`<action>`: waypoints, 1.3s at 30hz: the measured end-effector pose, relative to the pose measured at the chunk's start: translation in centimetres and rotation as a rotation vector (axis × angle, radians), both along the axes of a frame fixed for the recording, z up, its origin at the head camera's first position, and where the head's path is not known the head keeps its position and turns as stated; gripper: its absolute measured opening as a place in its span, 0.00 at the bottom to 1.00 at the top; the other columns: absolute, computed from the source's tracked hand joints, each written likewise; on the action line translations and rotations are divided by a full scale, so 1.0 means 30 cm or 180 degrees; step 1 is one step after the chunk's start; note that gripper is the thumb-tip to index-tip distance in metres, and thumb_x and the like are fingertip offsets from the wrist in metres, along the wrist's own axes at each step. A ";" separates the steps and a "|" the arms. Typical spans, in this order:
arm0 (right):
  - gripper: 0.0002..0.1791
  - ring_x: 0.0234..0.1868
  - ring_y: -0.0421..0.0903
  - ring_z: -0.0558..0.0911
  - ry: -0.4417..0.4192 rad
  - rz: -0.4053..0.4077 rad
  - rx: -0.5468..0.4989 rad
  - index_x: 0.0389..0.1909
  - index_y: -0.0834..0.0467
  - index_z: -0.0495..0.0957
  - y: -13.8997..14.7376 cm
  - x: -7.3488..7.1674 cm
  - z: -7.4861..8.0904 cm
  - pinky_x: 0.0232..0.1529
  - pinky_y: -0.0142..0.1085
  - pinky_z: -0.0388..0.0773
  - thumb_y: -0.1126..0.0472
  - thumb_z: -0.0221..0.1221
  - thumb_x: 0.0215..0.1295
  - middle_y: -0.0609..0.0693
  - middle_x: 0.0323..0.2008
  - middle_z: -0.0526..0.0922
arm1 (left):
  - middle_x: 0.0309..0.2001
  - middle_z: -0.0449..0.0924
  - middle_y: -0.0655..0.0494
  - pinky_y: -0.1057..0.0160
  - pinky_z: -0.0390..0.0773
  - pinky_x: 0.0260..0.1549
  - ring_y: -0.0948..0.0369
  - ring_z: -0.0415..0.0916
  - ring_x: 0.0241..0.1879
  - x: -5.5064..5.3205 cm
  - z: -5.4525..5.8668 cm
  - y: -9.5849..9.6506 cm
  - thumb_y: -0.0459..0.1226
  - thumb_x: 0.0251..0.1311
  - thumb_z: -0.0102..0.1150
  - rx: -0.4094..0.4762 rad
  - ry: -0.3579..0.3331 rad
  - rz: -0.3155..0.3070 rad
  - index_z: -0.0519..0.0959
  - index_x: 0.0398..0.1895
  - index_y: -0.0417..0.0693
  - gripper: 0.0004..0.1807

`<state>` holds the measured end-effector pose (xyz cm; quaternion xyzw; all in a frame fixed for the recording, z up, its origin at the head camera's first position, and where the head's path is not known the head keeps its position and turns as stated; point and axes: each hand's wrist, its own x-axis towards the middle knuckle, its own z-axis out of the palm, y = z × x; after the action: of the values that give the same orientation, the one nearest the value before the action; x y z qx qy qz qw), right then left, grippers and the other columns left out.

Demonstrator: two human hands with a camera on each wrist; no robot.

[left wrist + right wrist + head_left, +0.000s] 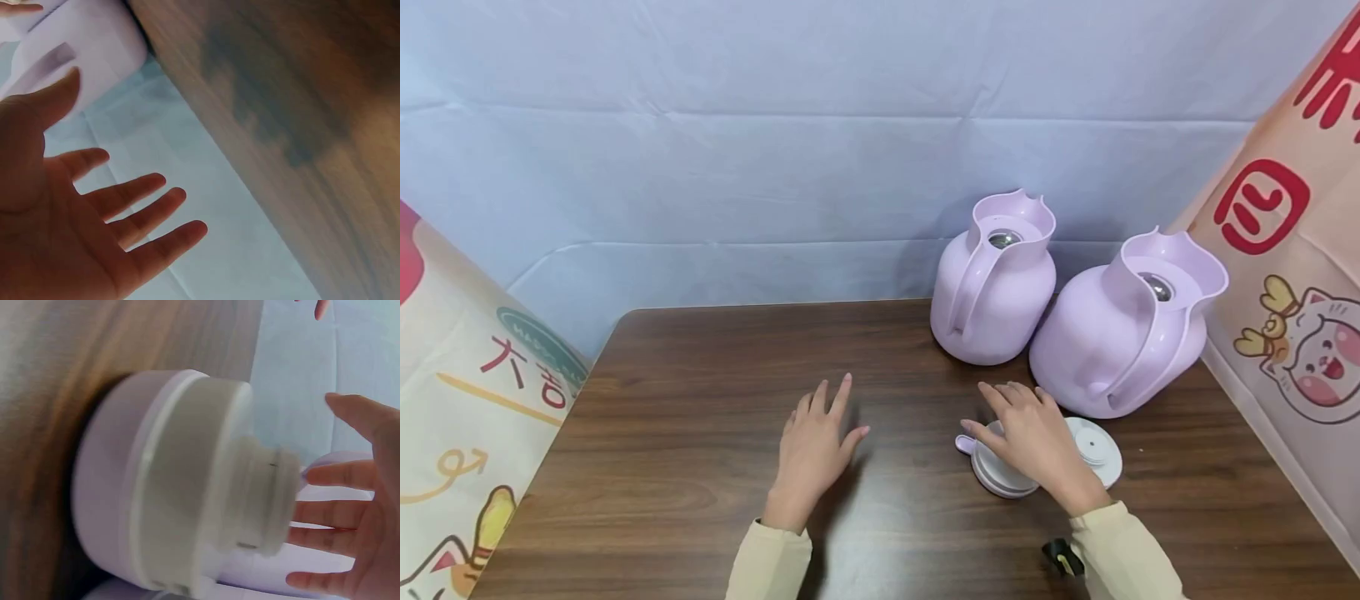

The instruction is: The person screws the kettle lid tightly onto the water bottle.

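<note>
My right hand hovers with spread fingers over an upturned jug lid, which has a lilac tab sticking out to the left. In the right wrist view this lid lies lilac side down, its narrower white plug facing up close to the fingers. Just right of it, partly behind my wrist, is a second white lid. My left hand is held over the table with fingers extended and nothing in it. Two lilac vacuum jugs, one on the left and one on the right, stand lidless behind my right hand.
The brown wooden table meets a pale blue cloth at the back. Printed cloths hang at the left and right. A small black object lies beside my right sleeve.
</note>
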<state>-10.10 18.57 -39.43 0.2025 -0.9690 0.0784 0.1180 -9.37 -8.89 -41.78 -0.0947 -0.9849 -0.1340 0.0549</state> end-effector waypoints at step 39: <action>0.19 0.32 0.58 0.79 -0.0453 0.0057 -0.0012 0.40 0.65 0.77 0.013 -0.107 0.130 0.31 0.51 0.72 0.55 0.63 0.52 0.59 0.31 0.80 | 0.55 0.71 0.44 0.52 0.67 0.51 0.47 0.67 0.55 -0.183 0.276 0.212 0.45 0.58 0.57 0.0543 -0.0677 -0.0244 0.66 0.61 0.43 0.29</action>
<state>-13.30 18.96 -35.53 0.2048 -0.9729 0.0956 0.0485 -14.86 -2.52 -33.51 -0.1124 -0.9659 -0.2285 -0.0470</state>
